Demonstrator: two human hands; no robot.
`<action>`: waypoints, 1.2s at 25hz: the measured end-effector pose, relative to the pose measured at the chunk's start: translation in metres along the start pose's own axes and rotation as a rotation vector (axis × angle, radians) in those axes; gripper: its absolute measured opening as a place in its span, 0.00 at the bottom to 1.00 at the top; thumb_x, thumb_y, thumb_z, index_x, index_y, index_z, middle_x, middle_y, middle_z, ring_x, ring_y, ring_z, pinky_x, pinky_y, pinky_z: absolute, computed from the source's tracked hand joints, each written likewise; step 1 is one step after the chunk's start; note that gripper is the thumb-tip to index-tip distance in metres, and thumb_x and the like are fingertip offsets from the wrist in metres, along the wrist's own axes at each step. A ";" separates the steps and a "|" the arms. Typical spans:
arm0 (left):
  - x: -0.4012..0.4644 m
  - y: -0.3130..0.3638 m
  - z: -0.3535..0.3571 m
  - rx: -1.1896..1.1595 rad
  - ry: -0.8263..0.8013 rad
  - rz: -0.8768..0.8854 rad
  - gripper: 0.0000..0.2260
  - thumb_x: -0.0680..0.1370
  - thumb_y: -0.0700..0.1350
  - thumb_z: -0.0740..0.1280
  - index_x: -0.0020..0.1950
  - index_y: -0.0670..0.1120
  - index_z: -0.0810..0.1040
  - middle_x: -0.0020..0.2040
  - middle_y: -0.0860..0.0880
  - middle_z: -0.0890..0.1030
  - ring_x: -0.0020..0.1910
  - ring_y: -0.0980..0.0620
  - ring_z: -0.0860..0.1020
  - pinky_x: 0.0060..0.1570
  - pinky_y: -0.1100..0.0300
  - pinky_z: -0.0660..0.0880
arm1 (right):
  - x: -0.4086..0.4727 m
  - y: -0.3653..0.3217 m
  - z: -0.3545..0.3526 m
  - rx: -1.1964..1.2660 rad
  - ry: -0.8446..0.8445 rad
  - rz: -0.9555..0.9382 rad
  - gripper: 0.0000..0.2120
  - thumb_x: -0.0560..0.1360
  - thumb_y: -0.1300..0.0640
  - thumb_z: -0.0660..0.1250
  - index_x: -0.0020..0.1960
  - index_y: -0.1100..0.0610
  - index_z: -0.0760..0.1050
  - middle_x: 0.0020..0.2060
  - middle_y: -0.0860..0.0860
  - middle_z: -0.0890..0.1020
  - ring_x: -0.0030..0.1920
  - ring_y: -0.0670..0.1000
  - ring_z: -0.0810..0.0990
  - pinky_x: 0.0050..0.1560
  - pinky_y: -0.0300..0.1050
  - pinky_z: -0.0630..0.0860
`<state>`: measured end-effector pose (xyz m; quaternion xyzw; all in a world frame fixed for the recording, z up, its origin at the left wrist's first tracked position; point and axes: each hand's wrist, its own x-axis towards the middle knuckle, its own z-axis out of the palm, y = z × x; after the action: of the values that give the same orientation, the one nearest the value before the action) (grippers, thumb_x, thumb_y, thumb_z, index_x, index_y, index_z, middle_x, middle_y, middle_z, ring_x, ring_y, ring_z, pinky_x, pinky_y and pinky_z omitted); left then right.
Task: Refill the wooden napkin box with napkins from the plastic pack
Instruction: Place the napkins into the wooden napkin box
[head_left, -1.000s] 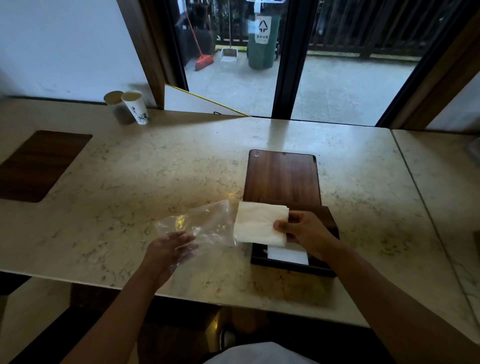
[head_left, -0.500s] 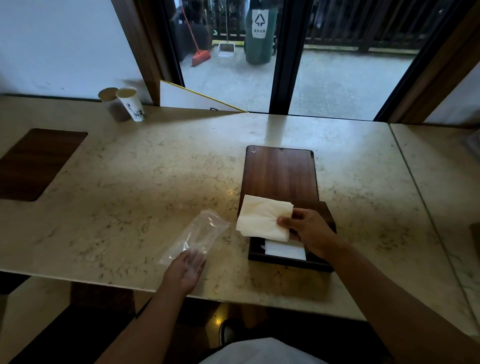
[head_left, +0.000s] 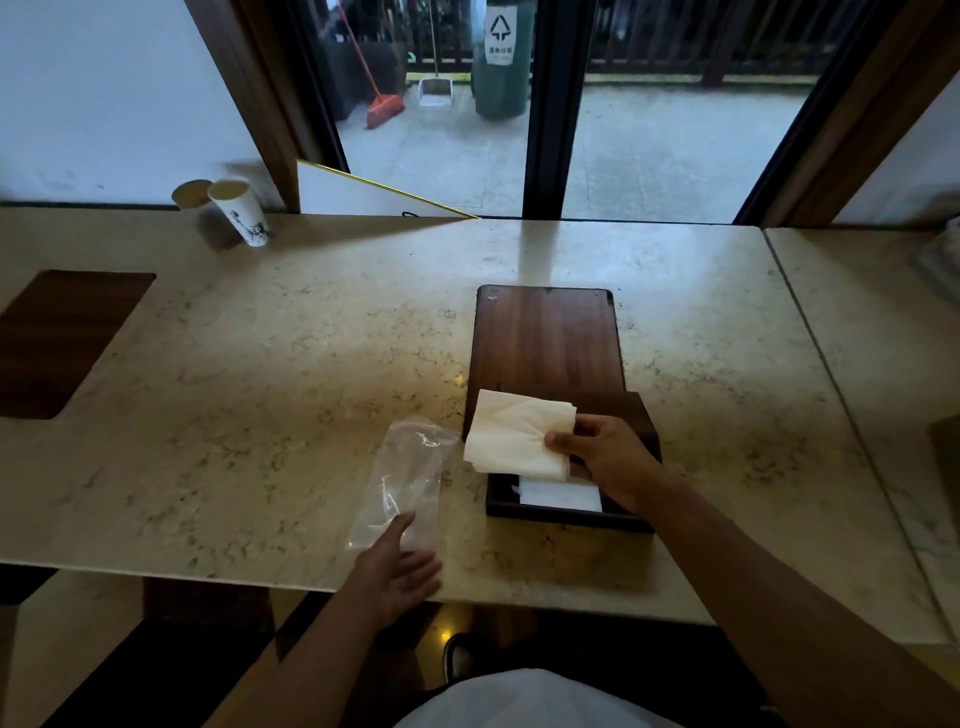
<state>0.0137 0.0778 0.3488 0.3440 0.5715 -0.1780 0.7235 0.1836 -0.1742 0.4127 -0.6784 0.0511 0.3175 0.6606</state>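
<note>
I see my right hand (head_left: 605, 460) just right of centre in the frame, pinching a stack of cream napkins (head_left: 514, 434) between thumb and fingers. The stack hangs over the open wooden napkin box (head_left: 571, 512), tilted, its left part jutting past the box's left wall. Inside the box, toward its near edge, a white napkin layer (head_left: 561, 493) shows. The box's dark wooden lid (head_left: 545, 338) lies flat behind it, toward the middle of the frame.

My left hand (head_left: 397, 569) sits at the lower centre, at the near edge of the marble counter (head_left: 285, 374), fingers spread and loose, grasping nothing; the fingertips touch the near end of the clear plastic pack (head_left: 408, 478). The pack lies flat and looks emptied, just left of the box.

In the upper left, two paper cups (head_left: 236, 210) stand near the wall. A dark wooden inset (head_left: 62, 338) fills the counter's left edge. Beyond the glass, at top centre, I make out a red broom (head_left: 384, 106) and a green bin (head_left: 501, 57).
</note>
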 end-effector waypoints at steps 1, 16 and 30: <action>-0.004 -0.002 -0.004 0.066 -0.021 -0.044 0.32 0.72 0.55 0.76 0.64 0.32 0.72 0.58 0.33 0.80 0.54 0.36 0.83 0.47 0.41 0.82 | 0.000 -0.001 0.000 -0.004 0.004 -0.003 0.15 0.74 0.61 0.74 0.60 0.59 0.81 0.55 0.53 0.86 0.52 0.53 0.87 0.52 0.51 0.85; -0.041 0.052 0.066 0.030 -0.691 0.072 0.35 0.75 0.66 0.65 0.73 0.43 0.73 0.70 0.33 0.76 0.69 0.32 0.75 0.67 0.37 0.73 | -0.013 -0.005 0.008 0.181 -0.218 0.070 0.19 0.68 0.60 0.76 0.58 0.60 0.81 0.55 0.56 0.87 0.56 0.57 0.85 0.52 0.53 0.84; -0.046 0.053 0.125 0.433 -0.353 0.389 0.14 0.76 0.33 0.70 0.62 0.35 0.78 0.60 0.36 0.82 0.55 0.37 0.83 0.47 0.45 0.84 | -0.024 0.012 -0.022 -0.030 0.011 0.105 0.08 0.78 0.60 0.71 0.57 0.53 0.80 0.58 0.53 0.84 0.57 0.55 0.84 0.57 0.56 0.83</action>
<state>0.1232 0.0216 0.4216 0.5562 0.3100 -0.2107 0.7417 0.1664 -0.2042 0.4122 -0.6864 0.0855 0.3487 0.6324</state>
